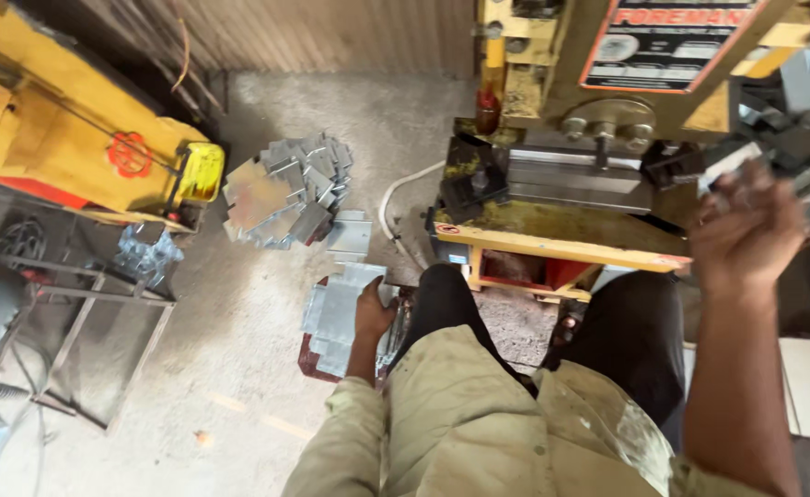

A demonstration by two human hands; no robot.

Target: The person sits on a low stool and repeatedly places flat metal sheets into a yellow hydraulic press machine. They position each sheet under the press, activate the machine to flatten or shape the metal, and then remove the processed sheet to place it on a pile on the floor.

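The left hand (373, 311) rests with bent fingers on a low stack of flat grey metal sheets (336, 317) on the floor, while the right hand (746, 230) pinches a blurry shiny metal piece (732, 166) beside the yellow press machine (561, 138).

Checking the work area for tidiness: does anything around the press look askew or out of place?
Yes. The heap of metal plates on the floor lies fanned out unevenly, corners pointing every way. The stack by the left hand is also staggered. The right hand holds a blurred metal piece. No spill or damage shows.
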